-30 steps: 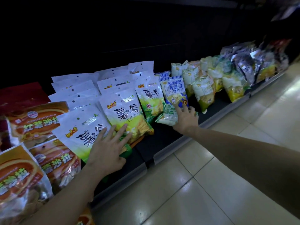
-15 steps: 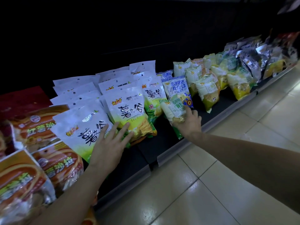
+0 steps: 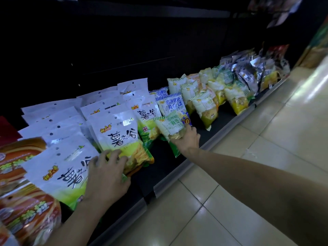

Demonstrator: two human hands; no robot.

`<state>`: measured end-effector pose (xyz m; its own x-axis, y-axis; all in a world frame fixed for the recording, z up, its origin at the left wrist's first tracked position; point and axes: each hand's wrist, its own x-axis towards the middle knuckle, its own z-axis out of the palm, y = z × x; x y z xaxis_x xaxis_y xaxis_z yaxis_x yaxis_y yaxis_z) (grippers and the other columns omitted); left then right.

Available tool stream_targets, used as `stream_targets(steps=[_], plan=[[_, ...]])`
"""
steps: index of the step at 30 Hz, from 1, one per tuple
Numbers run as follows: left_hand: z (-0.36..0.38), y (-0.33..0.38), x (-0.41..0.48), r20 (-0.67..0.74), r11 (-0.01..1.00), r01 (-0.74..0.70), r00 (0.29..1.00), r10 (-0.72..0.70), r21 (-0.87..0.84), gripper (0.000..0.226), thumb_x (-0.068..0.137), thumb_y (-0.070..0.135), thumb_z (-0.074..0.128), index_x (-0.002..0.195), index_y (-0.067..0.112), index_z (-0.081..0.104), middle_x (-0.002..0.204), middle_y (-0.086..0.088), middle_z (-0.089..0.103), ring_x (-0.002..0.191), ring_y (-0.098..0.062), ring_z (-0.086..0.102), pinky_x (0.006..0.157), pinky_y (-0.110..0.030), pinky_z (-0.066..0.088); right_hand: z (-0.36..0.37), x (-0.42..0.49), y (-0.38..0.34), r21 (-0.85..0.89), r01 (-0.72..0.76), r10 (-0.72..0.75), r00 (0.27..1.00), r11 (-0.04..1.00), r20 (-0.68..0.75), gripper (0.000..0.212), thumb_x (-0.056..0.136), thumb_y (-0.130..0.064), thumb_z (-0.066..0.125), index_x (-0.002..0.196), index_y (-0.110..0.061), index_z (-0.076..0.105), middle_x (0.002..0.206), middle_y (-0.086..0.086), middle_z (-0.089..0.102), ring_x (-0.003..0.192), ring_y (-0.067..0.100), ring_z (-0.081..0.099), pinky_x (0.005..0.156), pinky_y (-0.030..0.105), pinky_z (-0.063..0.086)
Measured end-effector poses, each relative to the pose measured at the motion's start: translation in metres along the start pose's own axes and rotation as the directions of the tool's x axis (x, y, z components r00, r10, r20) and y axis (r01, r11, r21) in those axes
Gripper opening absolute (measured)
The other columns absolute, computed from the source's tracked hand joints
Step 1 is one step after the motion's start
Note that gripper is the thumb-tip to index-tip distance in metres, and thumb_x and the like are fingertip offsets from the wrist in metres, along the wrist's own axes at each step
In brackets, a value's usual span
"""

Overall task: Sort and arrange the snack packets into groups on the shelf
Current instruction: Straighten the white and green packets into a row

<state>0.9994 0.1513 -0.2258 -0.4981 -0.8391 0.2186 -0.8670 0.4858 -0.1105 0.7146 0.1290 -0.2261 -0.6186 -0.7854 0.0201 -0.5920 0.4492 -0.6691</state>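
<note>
A low dark shelf (image 3: 170,157) carries rows of snack packets. My right hand (image 3: 186,139) grips a small green-and-white packet (image 3: 168,126) and holds it upright in front of a blue-and-white packet (image 3: 173,105). My left hand (image 3: 106,174) rests on the front white-and-green packets (image 3: 120,135), its fingertips curled over the lower edge of one. More white-and-green packets (image 3: 58,171) stand in rows behind and to the left.
Orange packets (image 3: 23,215) fill the left end of the shelf. Yellow-green packets (image 3: 205,105) and silver packets (image 3: 248,75) run toward the far right. A bare dark strip of shelf lies between my hands. Beige floor tiles (image 3: 248,174) border the shelf's metal front edge (image 3: 177,176).
My right hand picked the small green-and-white packet up off the shelf and raised it upright against the blue packet. My left hand's fingers curled over the front white packet.
</note>
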Motion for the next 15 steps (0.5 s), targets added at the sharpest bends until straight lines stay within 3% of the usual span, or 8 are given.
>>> stream_targets(steps=[4, 8, 12, 15], plan=[[-0.006, 0.024, 0.009, -0.12, 0.995, -0.102, 0.988, 0.099, -0.021, 0.037, 0.068, 0.036, 0.076, 0.1, 0.019, 0.069, 0.111, -0.003, 0.064, 0.104, -0.032, 0.054, 0.084, -0.047, 0.042, -0.003, 0.011, 0.004, 0.057, 0.014, -0.015, 1.0, 0.998, 0.014, 0.083, 0.076, -0.04, 0.08, 0.144, -0.018, 0.038, 0.138, 0.007, 0.041, 0.126, 0.034, 0.036, 0.103, 0.046, 0.038], [-0.007, 0.063, 0.027, -0.096, 0.97, -0.211, 0.975, 0.2, -0.117, 0.034, 0.073, 0.04, 0.072, 0.103, 0.024, 0.069, 0.11, 0.003, 0.065, 0.102, -0.026, 0.056, 0.083, -0.041, 0.048, -0.013, 0.026, 0.009, 0.166, 0.01, 0.0, 0.998, 0.986, -0.062, 0.083, 0.076, -0.043, 0.08, 0.144, -0.015, 0.042, 0.133, 0.007, 0.047, 0.123, 0.032, 0.041, 0.103, 0.041, 0.038], [0.007, 0.116, 0.069, 0.065, 0.93, -0.231, 0.964, 0.26, -0.287, 0.047, 0.087, 0.053, 0.054, 0.128, 0.031, 0.06, 0.136, 0.005, 0.057, 0.126, -0.02, 0.049, 0.098, -0.039, 0.045, -0.029, 0.048, 0.035, 0.289, 0.066, -0.026, 0.99, 0.955, -0.139, 0.081, 0.075, -0.045, 0.08, 0.142, -0.016, 0.044, 0.129, 0.005, 0.051, 0.122, 0.029, 0.046, 0.102, 0.042, 0.043], [0.023, 0.15, 0.103, 0.305, 0.912, -0.126, 0.917, 0.257, -0.39, 0.062, 0.096, 0.062, 0.04, 0.151, 0.034, 0.033, 0.163, 0.003, 0.025, 0.148, -0.022, 0.025, 0.117, -0.041, 0.03, -0.05, 0.069, 0.06, 0.338, 0.092, -0.013, 0.974, 0.936, -0.228, 0.08, 0.078, -0.046, 0.077, 0.144, -0.018, 0.043, 0.134, 0.004, 0.051, 0.125, 0.028, 0.045, 0.104, 0.046, 0.042]])
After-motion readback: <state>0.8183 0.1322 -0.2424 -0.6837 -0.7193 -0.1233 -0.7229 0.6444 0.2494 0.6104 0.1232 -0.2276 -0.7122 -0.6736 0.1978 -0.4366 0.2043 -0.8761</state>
